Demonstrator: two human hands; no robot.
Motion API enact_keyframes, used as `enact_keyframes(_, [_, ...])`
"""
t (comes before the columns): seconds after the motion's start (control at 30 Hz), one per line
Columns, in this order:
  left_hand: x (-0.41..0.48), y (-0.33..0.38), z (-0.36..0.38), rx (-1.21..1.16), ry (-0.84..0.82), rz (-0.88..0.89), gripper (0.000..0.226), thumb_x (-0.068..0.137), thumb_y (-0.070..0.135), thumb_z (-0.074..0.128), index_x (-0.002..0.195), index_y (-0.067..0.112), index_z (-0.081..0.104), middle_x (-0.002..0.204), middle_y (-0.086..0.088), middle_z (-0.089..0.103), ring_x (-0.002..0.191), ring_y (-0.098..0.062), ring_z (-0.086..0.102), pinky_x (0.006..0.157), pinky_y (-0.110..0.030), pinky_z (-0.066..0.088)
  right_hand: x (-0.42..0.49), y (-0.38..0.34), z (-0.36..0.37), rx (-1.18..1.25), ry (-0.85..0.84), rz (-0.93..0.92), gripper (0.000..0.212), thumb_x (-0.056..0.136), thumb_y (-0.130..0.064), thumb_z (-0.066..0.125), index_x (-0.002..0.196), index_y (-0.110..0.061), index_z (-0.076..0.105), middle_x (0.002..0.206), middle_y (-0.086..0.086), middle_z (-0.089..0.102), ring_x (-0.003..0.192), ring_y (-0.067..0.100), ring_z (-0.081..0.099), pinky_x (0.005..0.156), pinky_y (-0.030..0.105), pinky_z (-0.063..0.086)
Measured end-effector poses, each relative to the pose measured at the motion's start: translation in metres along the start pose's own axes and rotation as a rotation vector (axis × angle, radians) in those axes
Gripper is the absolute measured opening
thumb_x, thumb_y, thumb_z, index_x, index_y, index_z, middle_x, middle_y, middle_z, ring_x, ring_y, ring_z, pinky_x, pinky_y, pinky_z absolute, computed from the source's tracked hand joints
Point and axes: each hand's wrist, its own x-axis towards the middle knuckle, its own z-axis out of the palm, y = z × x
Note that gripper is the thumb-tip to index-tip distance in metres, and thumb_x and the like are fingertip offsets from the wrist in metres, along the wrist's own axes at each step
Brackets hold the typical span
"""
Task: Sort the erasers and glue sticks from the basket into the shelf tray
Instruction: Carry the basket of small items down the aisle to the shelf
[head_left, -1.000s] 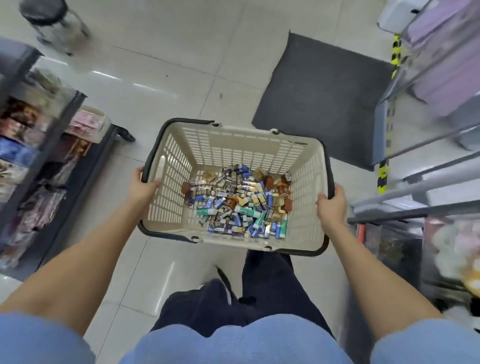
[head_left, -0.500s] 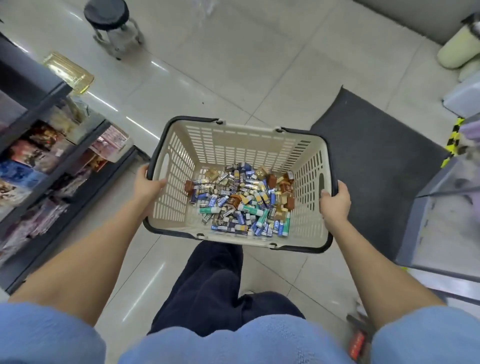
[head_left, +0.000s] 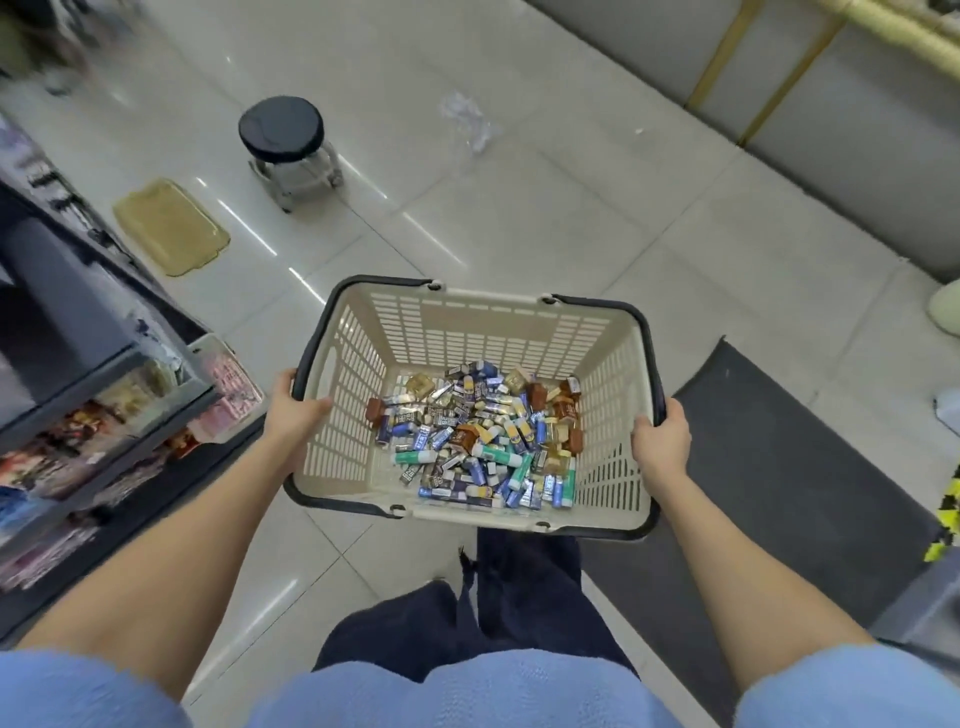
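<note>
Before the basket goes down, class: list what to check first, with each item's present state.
1. Left hand grips the cream slotted plastic basket by its left rim: ok.
2. Right hand grips its right rim: ok.
3. Mixed pile of erasers and glue sticks lies inside the basket: ok.
4. Black round stool stands apart, ahead on the floor: ok.
5. Target tray on the dark shelf unit identified: cannot tell.

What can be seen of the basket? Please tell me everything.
The basket is cream plastic with slotted walls and two dark handles folded down along its rim. It is held above the floor. The left hand grips its left rim, the right hand its right rim. A pile of small erasers and glue sticks lies on its bottom.
</note>
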Motion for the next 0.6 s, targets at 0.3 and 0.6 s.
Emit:
enact_keyframes(0.3, [0.116,0.114,0.047,-0.106,0.186,-0.063,0.055,0.085,0.0,0.06,0.135,0.011,0.038,0.111,-0.01,0.052,0.091,-0.025,0.054,0.076,-0.039,0.048,0.198,-0.166,0.074,-0.038,-0.177,-0.18,0.038,0.091,-0.009,0.048,0.129,-0.01,0.049,0.117,0.013,0.061,0.104,0.032,0.059,0.092,0.048,0.049])
enact_keyframes(0.6, [0.249,0.195,0.046,-0.217,0.343,-0.172,0.061,0.085,-0.002,0.061,0.138,0.012,0.035,0.118,-0.008,0.05,0.1,-0.026,0.05,0.09,-0.044,0.046,0.331,-0.332,0.206,-0.136,-0.334,-0.322,0.035,0.089,-0.007,0.048,0.124,-0.008,0.052,0.11,0.014,0.063,0.091,0.027,0.056,0.074,0.029,0.04])
